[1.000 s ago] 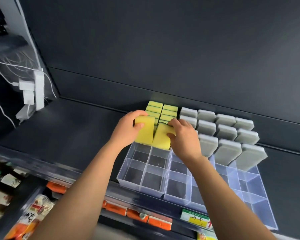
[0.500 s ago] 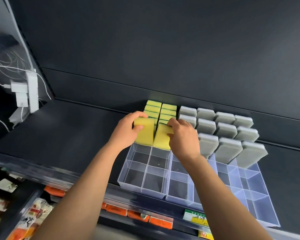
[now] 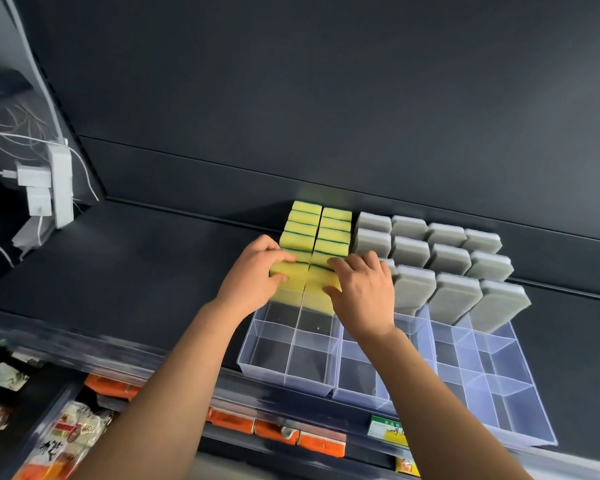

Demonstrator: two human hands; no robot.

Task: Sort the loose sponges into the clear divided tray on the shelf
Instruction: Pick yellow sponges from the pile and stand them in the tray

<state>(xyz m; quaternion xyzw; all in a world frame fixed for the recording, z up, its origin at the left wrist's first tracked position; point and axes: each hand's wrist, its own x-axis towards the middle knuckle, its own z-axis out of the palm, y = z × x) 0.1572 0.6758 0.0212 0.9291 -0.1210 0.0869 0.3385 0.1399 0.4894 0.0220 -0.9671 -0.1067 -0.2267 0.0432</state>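
One yellow sponge (image 3: 290, 271) is pinched upright by the left hand (image 3: 252, 277) and a second yellow sponge (image 3: 317, 280) is gripped likewise by the right hand (image 3: 364, 289). This seems intended to seat both on edge in adjoining compartments of the clear divided tray (image 3: 284, 375) on the shelf (image 3: 136, 271). They are held at the front of two yellow columns, beside the grey sponges (image 3: 413, 289), apparently so that colours are kept apart.

head view, close, down onto shelf (image 3: 153, 258)
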